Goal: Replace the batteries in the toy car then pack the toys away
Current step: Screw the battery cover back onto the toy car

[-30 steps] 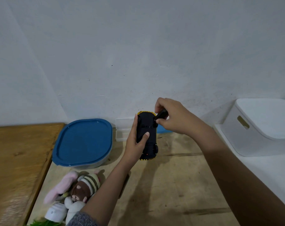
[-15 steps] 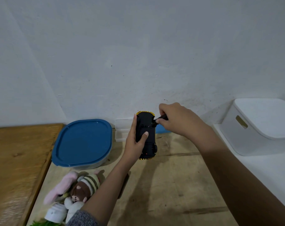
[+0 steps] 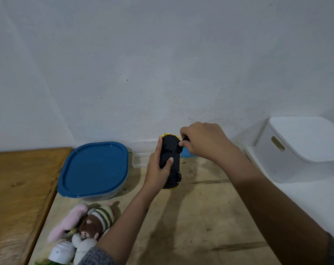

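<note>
My left hand (image 3: 158, 169) grips a yellow toy car (image 3: 172, 161) turned over, its black underside facing me, held above the wooden table (image 3: 200, 217). My right hand (image 3: 202, 140) holds a small dark screwdriver (image 3: 184, 140) by its handle, tip pressed against the underside near the car's far end. Most of the tool is hidden in my fist. A pile of plush toys (image 3: 89, 220) lies at the front left beside my left forearm.
A clear container with a blue lid (image 3: 94, 169) sits at the left. Small clear boxes (image 3: 141, 153) stand against the wall behind the car, with something blue (image 3: 186, 153) beside them. A white lidded bin (image 3: 304, 146) stands on a white surface at the right.
My right hand has shifted slightly with the screwdriver at the car's underside; the car stays held in my left hand at nearly the same place.
</note>
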Demonstrator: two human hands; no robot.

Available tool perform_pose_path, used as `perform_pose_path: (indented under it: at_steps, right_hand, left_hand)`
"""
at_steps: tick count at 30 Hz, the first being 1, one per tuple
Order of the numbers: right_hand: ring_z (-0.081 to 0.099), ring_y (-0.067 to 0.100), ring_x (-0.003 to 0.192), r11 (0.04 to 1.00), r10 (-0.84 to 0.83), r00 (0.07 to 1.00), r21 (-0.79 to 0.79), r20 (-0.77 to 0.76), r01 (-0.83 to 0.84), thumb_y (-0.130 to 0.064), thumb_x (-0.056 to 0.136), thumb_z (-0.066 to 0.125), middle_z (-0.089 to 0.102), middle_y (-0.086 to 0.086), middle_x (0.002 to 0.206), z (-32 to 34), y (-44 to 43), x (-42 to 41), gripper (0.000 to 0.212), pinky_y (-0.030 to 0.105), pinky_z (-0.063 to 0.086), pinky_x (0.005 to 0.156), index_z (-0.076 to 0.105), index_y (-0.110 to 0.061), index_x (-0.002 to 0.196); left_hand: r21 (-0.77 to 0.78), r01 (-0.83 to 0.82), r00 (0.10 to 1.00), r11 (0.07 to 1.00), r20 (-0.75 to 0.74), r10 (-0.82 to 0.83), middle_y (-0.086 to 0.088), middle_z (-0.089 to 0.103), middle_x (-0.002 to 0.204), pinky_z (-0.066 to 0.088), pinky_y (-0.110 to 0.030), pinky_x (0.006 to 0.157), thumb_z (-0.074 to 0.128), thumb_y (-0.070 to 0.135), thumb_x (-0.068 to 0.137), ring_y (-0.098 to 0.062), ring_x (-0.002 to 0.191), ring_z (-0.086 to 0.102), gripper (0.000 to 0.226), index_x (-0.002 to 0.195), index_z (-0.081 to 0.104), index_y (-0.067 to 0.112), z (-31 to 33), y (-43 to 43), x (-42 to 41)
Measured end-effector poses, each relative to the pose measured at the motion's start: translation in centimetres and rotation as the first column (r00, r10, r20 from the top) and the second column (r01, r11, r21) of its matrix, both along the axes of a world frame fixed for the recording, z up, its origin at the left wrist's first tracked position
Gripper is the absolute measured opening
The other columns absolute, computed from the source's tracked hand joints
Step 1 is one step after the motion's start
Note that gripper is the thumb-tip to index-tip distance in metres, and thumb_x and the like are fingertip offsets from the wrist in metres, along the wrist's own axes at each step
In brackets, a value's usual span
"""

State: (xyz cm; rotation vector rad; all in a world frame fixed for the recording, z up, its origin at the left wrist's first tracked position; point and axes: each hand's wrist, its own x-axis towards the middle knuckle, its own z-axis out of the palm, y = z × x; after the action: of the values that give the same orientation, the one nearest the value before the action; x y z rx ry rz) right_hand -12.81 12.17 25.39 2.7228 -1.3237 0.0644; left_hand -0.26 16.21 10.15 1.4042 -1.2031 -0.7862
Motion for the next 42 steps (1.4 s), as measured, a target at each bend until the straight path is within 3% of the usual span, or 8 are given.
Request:
perform_pose_path:
  at_steps: [6,11,18,22,28,34,38,42]
  right_hand:
    - [0.045,0.022,0.058,0.965,-0.207,0.954,0.208,0.215,0.162,-0.041,0.091,0.05,0.047,0.003,0.062,-2.0,-0.9,-1.3,0.039,0.026,0.031,0.052,0.054,-0.011,0.066]
    - [0.041,0.012,0.045,0.755,-0.571,0.73,0.589,0.376,0.287,-0.036,0.093,0.049,0.044,-0.005,0.03,-3.6,-0.8,-1.6,0.048,0.025,0.032,0.049,0.065,0.0,0.065]
    - [0.045,0.015,0.064,0.76,-0.312,0.912,0.646,0.266,0.072,-0.038,0.087,0.06,0.049,-0.002,0.074,-1.8,-1.4,-3.3,0.027,0.026,0.033,0.057,0.047,-0.019,0.1]
    - [0.054,0.022,0.069,0.927,-0.107,0.969,0.375,0.221,0.017,-0.034,0.087,0.06,0.053,-0.003,0.074,-1.5,-1.4,-3.1,0.015,0.029,0.039,0.057,0.051,-0.023,0.093]
    - [0.051,0.025,0.071,0.964,-0.221,0.975,0.152,-0.01,0.22,-0.031,0.099,0.036,0.051,0.006,0.079,-2.4,-0.7,-2.3,0.033,0.027,0.033,0.054,0.049,-0.011,0.076]
    - [0.046,0.018,0.07,0.799,-0.307,0.95,0.557,0.058,0.224,-0.048,0.092,0.046,0.048,0.002,0.082,-2.2,-0.6,-2.2,0.038,0.029,0.032,0.055,0.037,-0.012,0.096]
    - [0.046,0.02,0.069,0.847,-0.171,0.983,0.518,0.06,0.116,-0.023,0.091,0.053,0.052,0.007,0.09,-1.1,-0.5,-2.2,0.021,0.032,0.036,0.061,0.036,-0.013,0.098]
    - [0.056,0.023,0.075,0.872,-0.228,0.969,0.462,0.095,0.16,-0.033,0.094,0.049,0.063,0.008,0.091,-1.5,-1.1,-2.4,0.022,0.033,0.041,0.065,0.047,-0.012,0.086]
  left_hand:
    - [0.0,-0.038,0.992,0.999,0.122,0.038,0.001,0.046,0.121,0.038,-0.007,0.078,0.051,0.017,0.095,0.007,0.101,0.047,0.073,0.146,0.009,0.046,-1.1,0.2,-0.2]
    - [-0.01,-0.068,0.98,0.998,0.187,0.069,-0.004,0.046,0.115,0.035,-0.006,0.073,0.05,0.02,0.096,0.008,0.091,0.045,0.071,0.147,0.007,0.044,-1.1,-0.1,0.5]
    - [-0.01,-0.052,0.977,0.999,0.208,0.053,-0.006,0.048,0.116,0.035,-0.009,0.074,0.051,0.019,0.095,0.006,0.093,0.045,0.072,0.147,0.008,0.044,-0.8,-0.2,0.8]
    - [-0.007,-0.05,0.976,0.999,0.212,0.05,-0.008,0.048,0.113,0.036,-0.008,0.074,0.051,0.02,0.095,0.005,0.091,0.045,0.071,0.147,0.009,0.042,-0.4,-0.4,0.8]
    - [-0.022,-0.043,0.972,0.999,0.231,0.047,-0.008,0.048,0.109,0.037,-0.008,0.07,0.05,0.021,0.096,0.002,0.088,0.048,0.07,0.149,0.008,0.041,-0.1,-0.1,0.6]
    - [-0.005,-0.035,0.966,0.999,0.256,0.035,-0.005,0.045,0.103,0.036,-0.005,0.064,0.049,0.022,0.097,0.0,0.081,0.047,0.07,0.149,0.007,0.041,0.6,-0.1,0.5]
    - [-0.006,-0.026,0.967,1.0,0.252,0.027,-0.007,0.046,0.103,0.036,-0.002,0.066,0.05,0.021,0.096,0.001,0.083,0.046,0.07,0.149,0.008,0.04,0.4,-0.2,0.5]
    - [-0.015,-0.027,0.971,1.0,0.238,0.03,-0.008,0.047,0.105,0.036,-0.004,0.067,0.05,0.02,0.096,-0.001,0.085,0.048,0.07,0.149,0.007,0.041,0.3,-0.2,0.5]
